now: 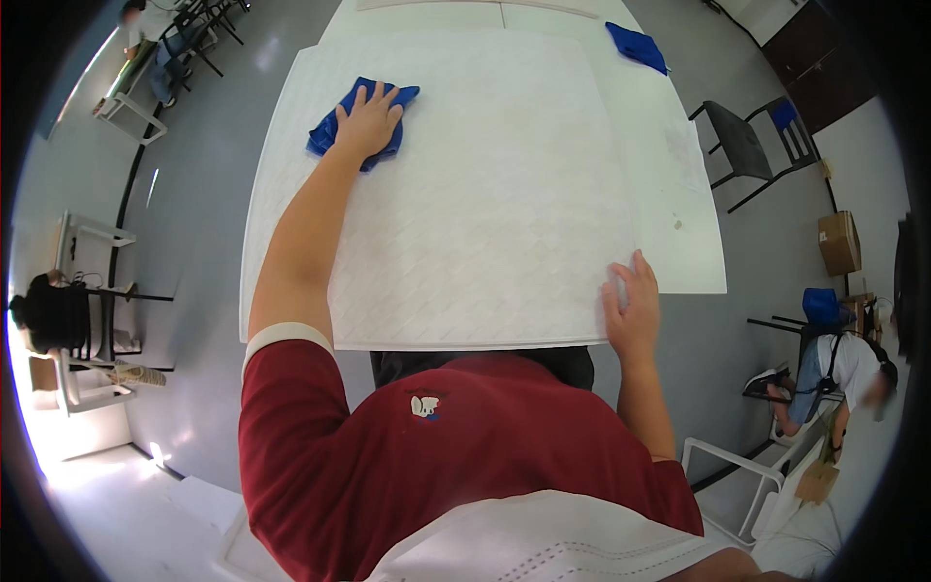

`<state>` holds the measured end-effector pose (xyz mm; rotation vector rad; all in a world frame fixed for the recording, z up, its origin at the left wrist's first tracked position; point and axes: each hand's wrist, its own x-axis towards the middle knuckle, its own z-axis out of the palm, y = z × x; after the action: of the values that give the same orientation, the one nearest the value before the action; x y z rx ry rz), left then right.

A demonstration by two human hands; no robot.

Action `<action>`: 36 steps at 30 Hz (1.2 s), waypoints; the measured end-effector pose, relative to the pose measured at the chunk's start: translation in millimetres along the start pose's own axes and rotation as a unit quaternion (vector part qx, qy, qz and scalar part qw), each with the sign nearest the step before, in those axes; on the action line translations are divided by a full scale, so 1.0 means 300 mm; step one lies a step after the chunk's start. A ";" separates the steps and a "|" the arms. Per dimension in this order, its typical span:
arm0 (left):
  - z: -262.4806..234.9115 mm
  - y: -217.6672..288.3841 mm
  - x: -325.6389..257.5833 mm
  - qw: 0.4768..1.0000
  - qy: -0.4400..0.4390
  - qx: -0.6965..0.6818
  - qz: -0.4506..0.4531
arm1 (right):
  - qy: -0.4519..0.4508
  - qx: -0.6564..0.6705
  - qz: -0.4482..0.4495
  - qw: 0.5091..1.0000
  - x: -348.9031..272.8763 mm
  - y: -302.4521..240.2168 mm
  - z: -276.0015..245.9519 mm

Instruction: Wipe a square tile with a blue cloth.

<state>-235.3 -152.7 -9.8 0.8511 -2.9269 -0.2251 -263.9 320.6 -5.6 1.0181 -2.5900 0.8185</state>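
A large white pad (485, 194) with a faint diamond pattern lies flat over the table top. On its far left part rests a crumpled, slightly shiny blue cloth (335, 124). My left hand (367, 124) presses flat on this cloth from above, arm stretched out and fingers spread. At the pad's near right corner is my right hand (634, 308), its fingers apart and bent a little, with the fingertips by the pad's edge. Nothing shows in its grasp.
White table (679, 223) surface shows right of the pad, with a second blue cloth (637, 48) at its far right. A black chair (747, 145) and a cardboard box (839, 243) stand to the right. One person (844, 373) sits at lower right, another (173, 63) at far left.
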 end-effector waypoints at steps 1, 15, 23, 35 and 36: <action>0.000 0.016 -0.006 1.000 -0.009 -0.021 0.016 | -0.007 0.009 0.004 1.000 0.000 -0.002 0.001; 0.018 0.278 -0.079 0.996 -0.006 0.055 0.073 | -0.017 -0.002 -0.003 1.000 -0.001 0.005 -0.015; 0.015 0.289 -0.076 0.996 -0.011 0.062 0.066 | -0.012 0.003 -0.008 1.000 0.001 0.000 -0.022; 0.012 0.277 -0.054 0.997 -0.040 0.038 0.054 | 0.024 0.001 -0.016 1.000 0.002 -0.003 -0.002; 0.009 0.278 -0.051 0.997 -0.038 0.041 0.058 | 0.019 0.007 -0.015 1.000 0.006 -0.007 -0.001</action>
<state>-266.6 -74.6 0.5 0.6932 -3.0635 -0.1342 -263.7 318.6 -3.7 1.0330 -2.5347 0.8412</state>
